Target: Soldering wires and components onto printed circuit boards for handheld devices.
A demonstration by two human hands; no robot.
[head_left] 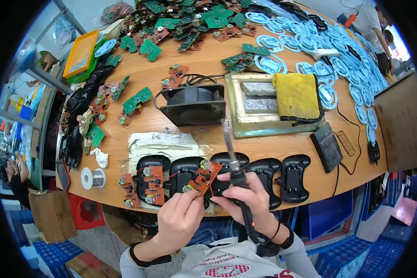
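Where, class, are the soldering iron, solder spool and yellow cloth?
Soldering iron (237, 176), head view: on its black handle.
Solder spool (96, 179), head view: on the wound wire.
Yellow cloth (297, 96), head view: middle of its upper surface.

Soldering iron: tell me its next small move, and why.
Perhaps the right hand should turn the soldering iron toward the orange circuit board: the left hand holds that board, while the iron's tip points away from it.

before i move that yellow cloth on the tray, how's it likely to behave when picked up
The yellow cloth will probably be floppy, since its dark edging bends along the lower side. It looks thin, so it's likely light. Pushed sideways, it may bunch up or catch on the lower grey block, which seems to run under it.
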